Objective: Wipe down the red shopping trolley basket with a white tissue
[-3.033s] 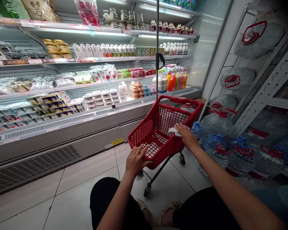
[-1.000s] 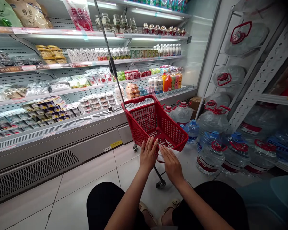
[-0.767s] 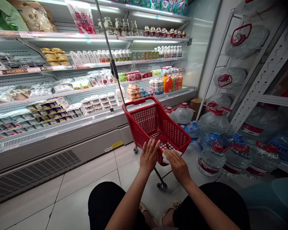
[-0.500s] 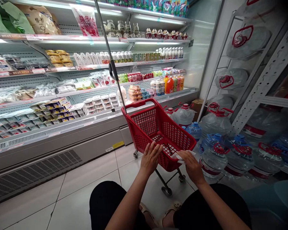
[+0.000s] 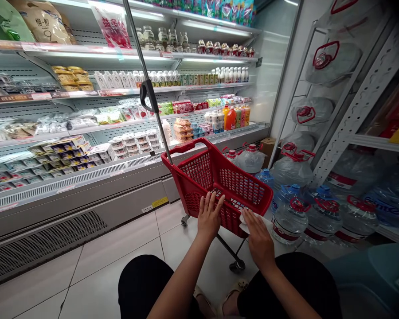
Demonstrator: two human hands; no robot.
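Observation:
A small red plastic shopping cart (image 5: 230,220) on casters stands before me, its basket holding nothing that I can make out. My left hand (image 5: 209,218) lies on the near side of the basket, fingers stretched and spread against the rim. At the basket's near right corner, my right hand (image 5: 260,239) presses a white cloth or tissue (image 5: 244,226) against the red plastic. Most of this white piece is covered by the fingers. A grey pole with a black handle (image 5: 148,95) rises by the cart's handle end.
A refrigerated display (image 5: 129,175) with dairy packs and bottles runs along the left and back. Large water bottles (image 5: 290,221) crowd the floor on the right beside a white metal rack (image 5: 355,106). A blue-green plastic object (image 5: 369,274) sits at lower right.
The right hand and white piece have shifted slightly along the corner, with the fingers now pointing more upward. The left hand's fingers are more upright and spread. The cart has turned a little.

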